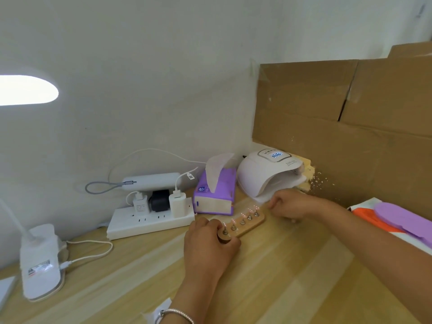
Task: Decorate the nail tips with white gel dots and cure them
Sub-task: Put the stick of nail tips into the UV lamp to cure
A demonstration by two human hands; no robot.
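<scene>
Hands sat at both ends of the wooden stand (249,224), which lay on the table (292,277) in front of the lamp (261,176); nail tips (243,215) stood in a row on it; the left hand (210,244) gripped the end far from the lamp; the right hand (288,203) was curled beside the lamp's mouth, and I could not tell if it held anything; the lamp's screen (276,155) glowed; curing seemed the step; next the stand would need a slow, flat slide inside.
</scene>
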